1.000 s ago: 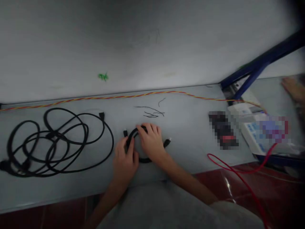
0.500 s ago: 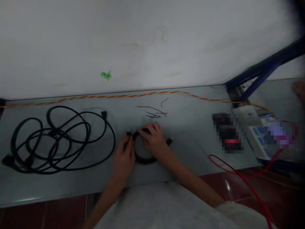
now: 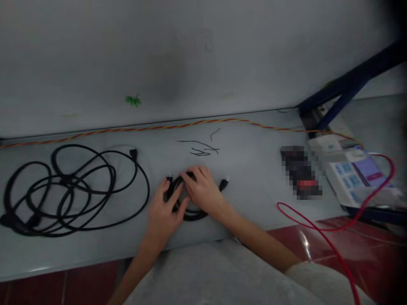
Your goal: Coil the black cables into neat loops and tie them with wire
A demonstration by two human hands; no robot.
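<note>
"While the black cable coil [image 3: 195,217] lies on the grey bench [image 3: 254,173] before us, how do we best handle it?"

"We would keep its loops flush and its projecting connector [image 3: 224,184] clear, pressing lightly."

"And our grip?"

"Our right hand [image 3: 205,189] grasps the coil's far edge between thumb and bent fingers; our left hand [image 3: 163,214] touches its left side, fingers parted, but whether they clasp it we cannot tell."
</note>
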